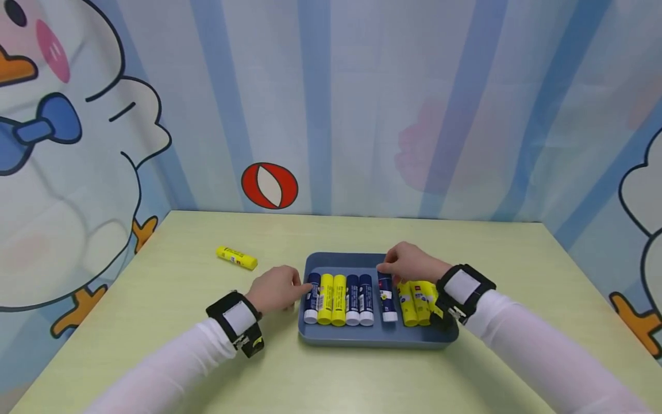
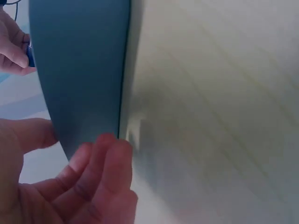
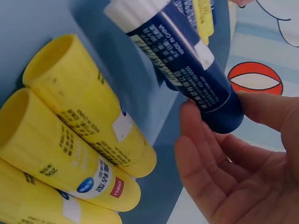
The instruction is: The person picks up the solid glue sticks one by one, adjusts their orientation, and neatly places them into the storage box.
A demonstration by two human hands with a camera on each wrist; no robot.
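A shallow blue-grey tray holds a row of blue and yellow glue sticks. My left hand grips the tray's left wall, its thumb over the rim beside the leftmost blue glue stick and its fingers against the outer side. My right hand pinches a dark blue glue stick with a white end by its far blue end. That stick is tilted, between the row and several yellow glue sticks lying at the tray's right side, partly hidden by the right wrist in the head view.
A single yellow glue stick lies on the pale table, left of and behind the tray. Behind the table hangs a striped blue curtain with cartoon prints. Both wrists wear black straps.
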